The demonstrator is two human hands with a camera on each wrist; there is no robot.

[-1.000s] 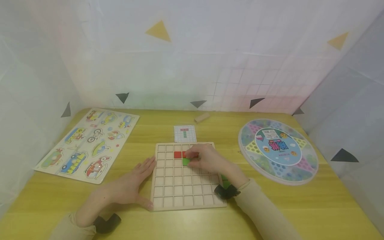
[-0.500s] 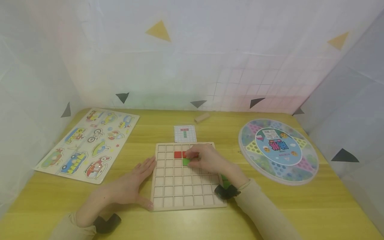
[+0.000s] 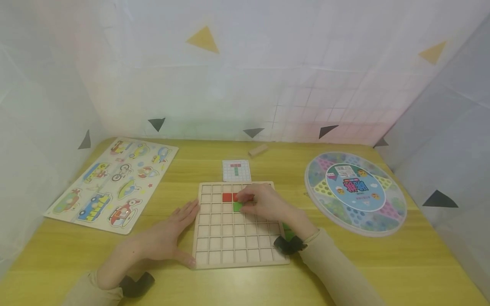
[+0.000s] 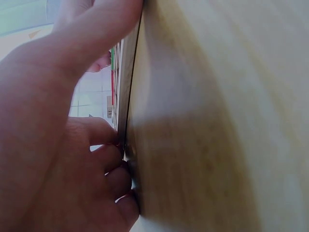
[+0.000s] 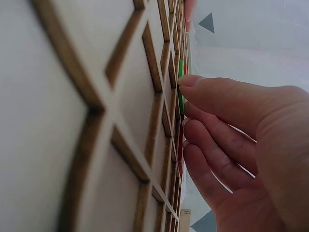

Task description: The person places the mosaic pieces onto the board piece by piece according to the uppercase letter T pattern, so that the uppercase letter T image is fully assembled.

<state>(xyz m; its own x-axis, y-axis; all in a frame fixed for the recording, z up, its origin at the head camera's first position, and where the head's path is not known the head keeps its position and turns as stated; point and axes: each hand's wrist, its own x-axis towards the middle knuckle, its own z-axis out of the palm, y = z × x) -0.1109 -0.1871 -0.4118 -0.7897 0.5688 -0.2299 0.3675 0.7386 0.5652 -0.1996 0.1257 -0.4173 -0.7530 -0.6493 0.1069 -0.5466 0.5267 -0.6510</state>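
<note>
A wooden grid board (image 3: 227, 231) lies flat in the middle of the table. Red square tiles (image 3: 227, 197) sit in a row of its upper cells, partly covered by my right hand (image 3: 264, 202). Just under that row, my right thumb and fingertips pinch a green square tile (image 3: 237, 206) at its cell; the right wrist view shows the thumb on the green tile's edge (image 5: 181, 99). My left hand (image 3: 162, 238) rests on the table with fingers spread, fingertips and thumb touching the board's left side (image 4: 126, 92). More green tiles (image 3: 288, 232) lie beside the board, partly under my right wrist.
A pattern card (image 3: 231, 175) with a red and green T lies just behind the board. Further back is a small wooden block (image 3: 258, 150). A vehicle puzzle board (image 3: 147, 202) lies at left, a round board game with a star pattern (image 3: 356, 193) at right.
</note>
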